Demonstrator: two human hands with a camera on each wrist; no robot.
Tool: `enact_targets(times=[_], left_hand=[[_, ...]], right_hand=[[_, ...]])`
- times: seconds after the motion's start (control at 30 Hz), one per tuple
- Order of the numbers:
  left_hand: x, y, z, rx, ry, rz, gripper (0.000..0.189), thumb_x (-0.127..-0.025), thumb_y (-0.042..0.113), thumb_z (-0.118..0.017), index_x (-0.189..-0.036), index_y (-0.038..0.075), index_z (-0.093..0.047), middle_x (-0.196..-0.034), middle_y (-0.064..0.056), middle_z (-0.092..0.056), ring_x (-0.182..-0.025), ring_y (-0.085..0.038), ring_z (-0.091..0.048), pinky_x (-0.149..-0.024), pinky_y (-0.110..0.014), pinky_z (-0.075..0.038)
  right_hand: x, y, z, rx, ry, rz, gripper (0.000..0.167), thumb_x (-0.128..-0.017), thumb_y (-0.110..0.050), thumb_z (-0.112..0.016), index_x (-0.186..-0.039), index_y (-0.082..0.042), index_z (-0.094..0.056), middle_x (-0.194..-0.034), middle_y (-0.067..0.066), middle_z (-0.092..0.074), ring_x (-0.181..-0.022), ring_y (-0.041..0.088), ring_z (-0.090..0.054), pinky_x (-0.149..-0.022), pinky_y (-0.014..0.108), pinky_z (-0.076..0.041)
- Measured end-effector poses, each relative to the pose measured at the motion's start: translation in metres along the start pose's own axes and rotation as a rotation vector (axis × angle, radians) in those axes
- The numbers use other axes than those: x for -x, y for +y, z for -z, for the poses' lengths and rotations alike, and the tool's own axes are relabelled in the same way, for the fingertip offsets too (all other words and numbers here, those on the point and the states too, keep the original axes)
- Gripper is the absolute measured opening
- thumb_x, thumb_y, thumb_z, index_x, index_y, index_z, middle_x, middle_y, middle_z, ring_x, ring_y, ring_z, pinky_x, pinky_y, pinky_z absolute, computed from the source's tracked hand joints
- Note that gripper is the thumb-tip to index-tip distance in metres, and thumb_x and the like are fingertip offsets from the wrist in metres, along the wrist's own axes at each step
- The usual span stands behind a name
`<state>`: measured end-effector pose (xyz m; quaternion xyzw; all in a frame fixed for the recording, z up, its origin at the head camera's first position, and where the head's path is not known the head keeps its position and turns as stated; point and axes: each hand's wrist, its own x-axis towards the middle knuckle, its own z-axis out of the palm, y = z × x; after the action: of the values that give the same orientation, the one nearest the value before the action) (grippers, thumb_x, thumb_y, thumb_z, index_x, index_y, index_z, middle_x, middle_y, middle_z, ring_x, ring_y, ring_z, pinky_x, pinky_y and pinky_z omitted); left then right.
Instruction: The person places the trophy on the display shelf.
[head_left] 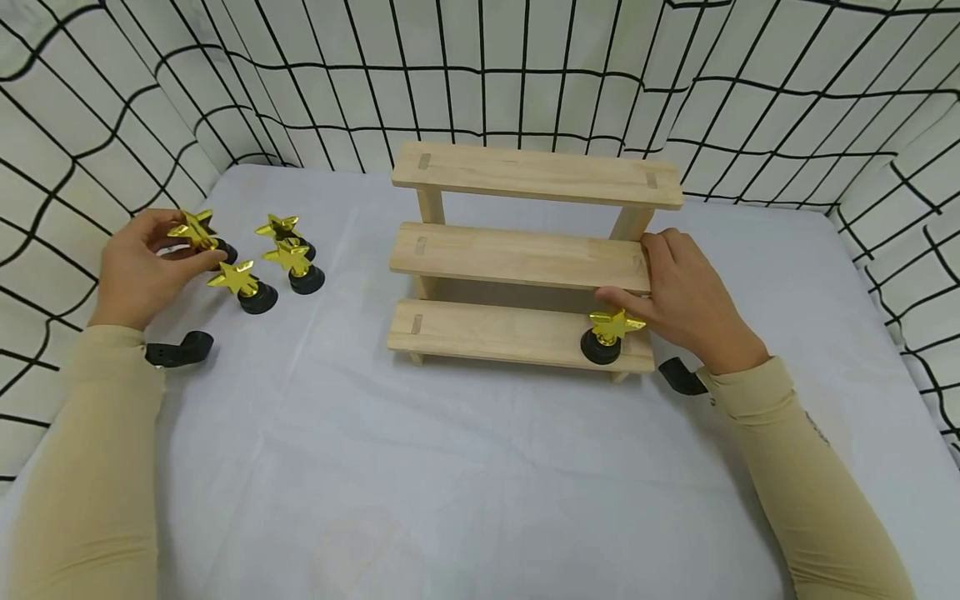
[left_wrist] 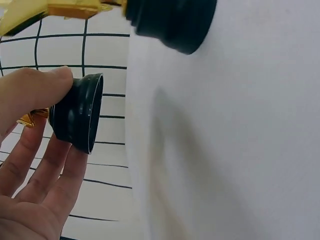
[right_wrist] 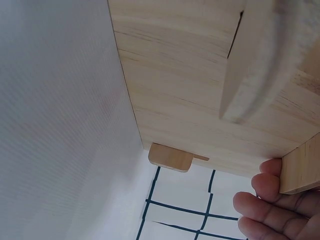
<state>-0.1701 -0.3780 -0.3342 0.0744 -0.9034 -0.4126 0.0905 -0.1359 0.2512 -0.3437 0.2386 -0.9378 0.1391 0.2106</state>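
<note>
My left hand (head_left: 142, 271) pinches a small gold star trophy (head_left: 197, 231) at the far left. In the left wrist view the thumb and fingers are around its black base (left_wrist: 77, 115), which appears raised off the cloth. Three similar star trophies stand close by: a front one (head_left: 255, 292), a right one (head_left: 303, 271) and a back one (head_left: 281, 227). My right hand (head_left: 686, 296) grips the right end of the middle step of a three-step wooden display stand (head_left: 517, 254); its fingertips (right_wrist: 267, 187) show at the board's edge. Another star trophy (head_left: 602, 337) stands on the bottom step's right end, below the thumb.
A white cloth (head_left: 450, 467) covers the table. Black wire grid panels (head_left: 525, 83) enclose the back and both sides, with the left panel close to my left hand. Black wrist mounts (head_left: 180, 350) sit on both wrists.
</note>
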Motion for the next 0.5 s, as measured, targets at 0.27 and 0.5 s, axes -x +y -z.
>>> enact_targets(times=[0.27, 0.5], left_hand=[[0.004, 0.011, 0.012, -0.032, 0.025, -0.005, 0.048, -0.086, 0.019, -0.084, -0.121, 0.037, -0.057, -0.102, 0.032, -0.052, -0.086, 0.019, -0.055, -0.073, 0.006, -0.046], [0.004, 0.018, 0.018, -0.057, 0.04, -0.024, 0.048, -0.086, 0.018, -0.084, -0.123, 0.035, -0.059, -0.103, 0.033, -0.051, -0.088, 0.016, -0.054, -0.074, 0.007, -0.045]], right_hand=[[-0.001, -0.002, 0.001, 0.062, 0.043, 0.038, 0.109, -0.09, -0.089, -0.026, -0.108, 0.014, -0.056, -0.091, 0.025, -0.057, -0.079, 0.037, -0.053, -0.068, 0.047, -0.047], [-0.001, -0.005, 0.004, 0.115, 0.066, 0.055, 0.11, -0.09, -0.091, -0.022, -0.104, 0.012, -0.057, -0.085, 0.022, -0.055, -0.073, 0.036, -0.052, -0.064, 0.046, -0.046]])
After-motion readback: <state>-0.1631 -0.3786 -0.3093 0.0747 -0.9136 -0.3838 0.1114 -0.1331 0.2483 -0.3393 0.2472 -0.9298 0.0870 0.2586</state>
